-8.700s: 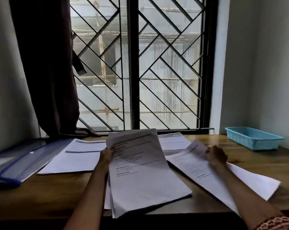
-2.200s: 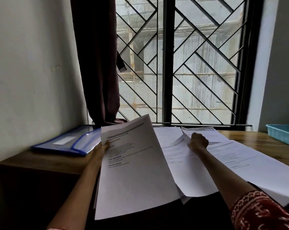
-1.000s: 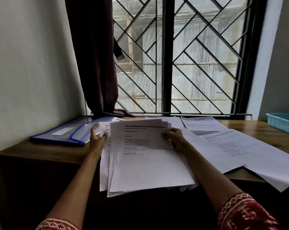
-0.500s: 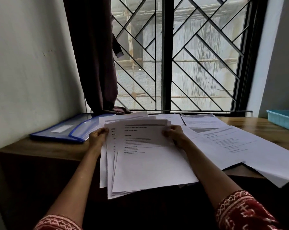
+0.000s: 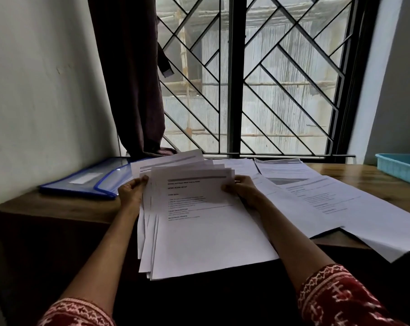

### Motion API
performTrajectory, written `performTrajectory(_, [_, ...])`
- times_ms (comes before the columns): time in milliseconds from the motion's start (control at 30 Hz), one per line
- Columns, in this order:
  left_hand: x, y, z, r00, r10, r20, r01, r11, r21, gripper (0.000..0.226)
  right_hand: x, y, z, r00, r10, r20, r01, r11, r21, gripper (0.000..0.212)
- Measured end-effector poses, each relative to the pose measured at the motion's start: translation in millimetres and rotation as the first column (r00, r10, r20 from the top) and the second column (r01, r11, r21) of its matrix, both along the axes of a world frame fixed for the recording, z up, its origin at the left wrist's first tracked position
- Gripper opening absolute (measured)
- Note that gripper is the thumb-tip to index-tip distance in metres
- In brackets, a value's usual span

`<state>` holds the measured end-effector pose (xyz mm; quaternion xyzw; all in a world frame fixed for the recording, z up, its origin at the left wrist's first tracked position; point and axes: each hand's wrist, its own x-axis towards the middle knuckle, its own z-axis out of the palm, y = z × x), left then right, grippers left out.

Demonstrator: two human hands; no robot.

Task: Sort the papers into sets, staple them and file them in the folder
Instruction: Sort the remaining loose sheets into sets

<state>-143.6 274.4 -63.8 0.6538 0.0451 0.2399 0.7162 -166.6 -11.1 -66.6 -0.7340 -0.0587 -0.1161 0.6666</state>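
A fanned stack of printed white papers (image 5: 206, 236) hangs over the near edge of the wooden table (image 5: 58, 205). My left hand (image 5: 131, 195) grips the stack's upper left edge. Its upper right corner is pinched by my right hand (image 5: 243, 191). More loose printed sheets (image 5: 317, 203) lie spread on the table to the right. A blue translucent folder (image 5: 86, 181) lies flat at the table's far left, by the wall. No stapler shows in this view.
A light blue plastic basket (image 5: 401, 168) stands at the far right of the table. A dark curtain (image 5: 131, 90) hangs at the left of the barred window (image 5: 246, 90). A white wall borders the table on the left.
The right hand left the loose sheets on the right and came to the stack, so both hands now hold it. The stack's sheets have fanned out a little more at the top.
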Motion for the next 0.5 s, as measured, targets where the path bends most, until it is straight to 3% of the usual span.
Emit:
performTrajectory(233, [3.6, 0.9, 1.5, 0.999, 0.05, -0.003, -0.05, 0.997, -0.056, 0.031, -1.0, 2.8, 0.4, 0.998, 0.057, 0.025, -0.057, 0.998, 0.006, 0.021])
performTrajectory(500, [1.9, 0.8, 2.3, 0.998, 0.062, 0.004, -0.061, 0.994, -0.087, 0.033, 2.7, 3.8, 1.5, 0.999, 0.05, -0.001, -0.049, 0.993, -0.107, 0.025])
